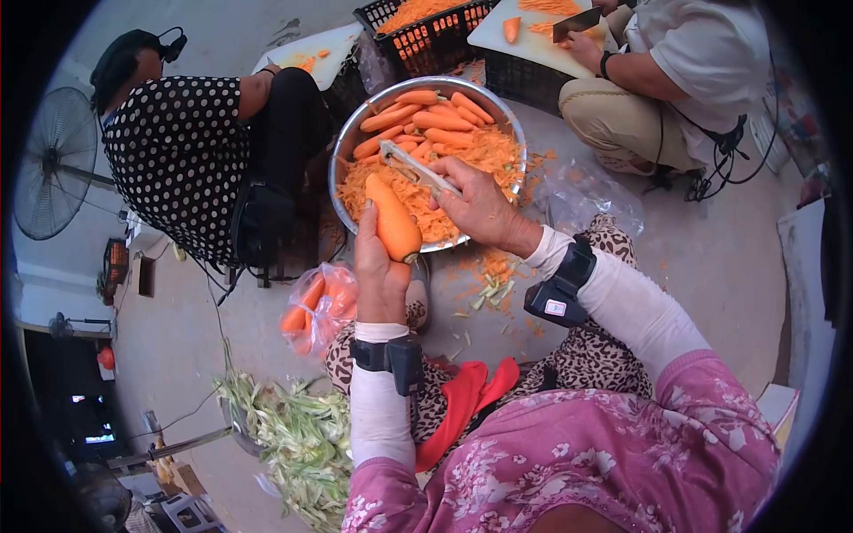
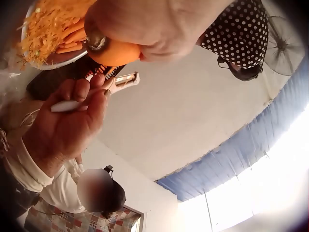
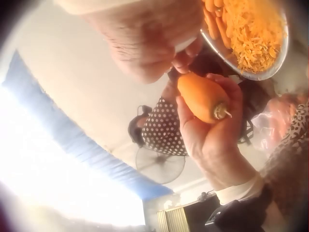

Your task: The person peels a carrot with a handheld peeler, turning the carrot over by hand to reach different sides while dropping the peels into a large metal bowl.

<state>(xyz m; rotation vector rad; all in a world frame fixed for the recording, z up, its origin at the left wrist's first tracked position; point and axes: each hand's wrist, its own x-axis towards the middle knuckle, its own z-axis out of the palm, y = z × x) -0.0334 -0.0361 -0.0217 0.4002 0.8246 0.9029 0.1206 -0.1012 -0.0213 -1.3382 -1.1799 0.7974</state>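
Observation:
My left hand (image 1: 382, 282) grips a thick carrot (image 1: 391, 218) by its side, the stem end toward me. In the right wrist view the same carrot (image 3: 203, 98) lies across the left palm, its surface smooth and bright orange. My right hand (image 1: 487, 206) holds a peeler (image 1: 418, 169) with a pale handle, its blade end just above the carrot's far tip. In the left wrist view fingers curl around the white handle of the peeler (image 2: 126, 79). Below both hands stands a large metal basin (image 1: 518, 133) with peeled carrots (image 1: 444, 120) and orange peelings (image 1: 462, 182).
A plastic bag of carrots (image 1: 318, 306) lies left of my knee, near a heap of green-white leaves (image 1: 298, 435). Two other people sit beyond the basin at cutting boards (image 1: 333, 55), one with a cleaver (image 1: 576, 24). A black crate (image 1: 435, 40) stands between them.

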